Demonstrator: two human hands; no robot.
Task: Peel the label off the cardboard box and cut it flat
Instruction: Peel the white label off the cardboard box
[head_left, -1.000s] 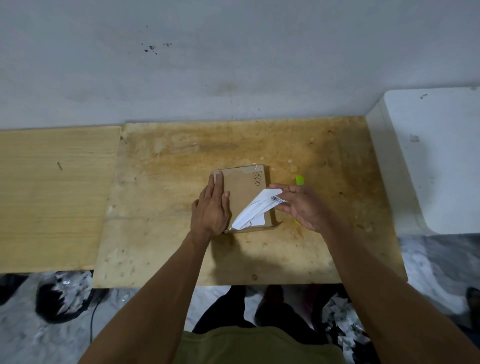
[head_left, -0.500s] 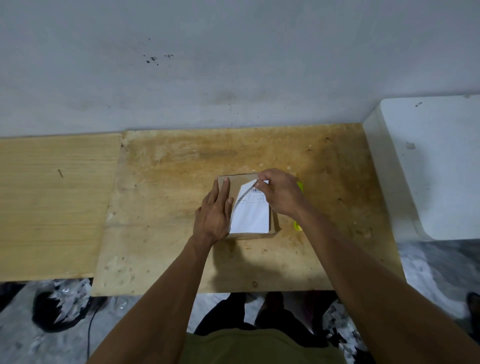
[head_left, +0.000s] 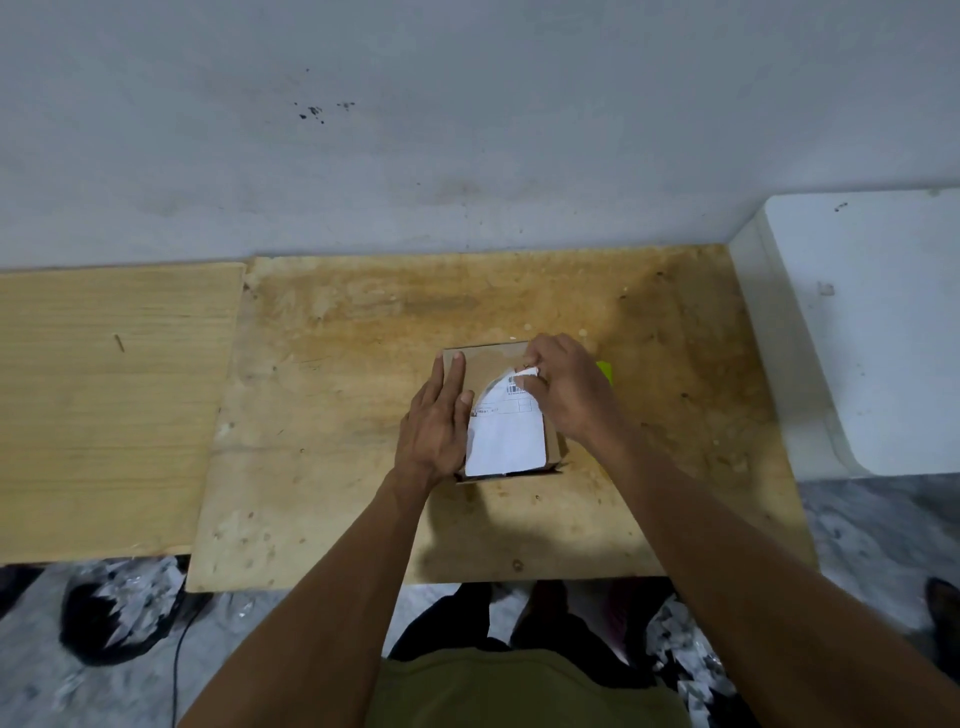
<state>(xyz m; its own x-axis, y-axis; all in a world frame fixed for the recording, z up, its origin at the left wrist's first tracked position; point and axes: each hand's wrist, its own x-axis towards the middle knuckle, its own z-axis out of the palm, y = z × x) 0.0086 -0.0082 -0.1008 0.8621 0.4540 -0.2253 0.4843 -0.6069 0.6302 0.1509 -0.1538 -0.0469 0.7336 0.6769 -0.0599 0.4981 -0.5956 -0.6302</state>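
A small brown cardboard box (head_left: 485, 364) lies on the stained plywood board (head_left: 363, 415). A white label (head_left: 506, 441) with a barcode covers most of its top; the label's far left corner is lifted and curled. My left hand (head_left: 434, 426) lies flat on the box's left side, fingers straight. My right hand (head_left: 569, 395) pinches the label's far edge near the barcode. A bright green object (head_left: 605, 371), mostly hidden, pokes out behind my right hand.
A paler wooden board (head_left: 104, 405) adjoins on the left. A white block (head_left: 872, 332) stands at the right edge. A grey wall runs behind. Below the board's near edge are my legs, shredded paper (head_left: 680, 654) and a dark bag (head_left: 119, 613) on the floor.
The label, peeled up toward the right a second ago, now lies back over the box top. My right hand moved to the box's far edge. The left hand stayed put.
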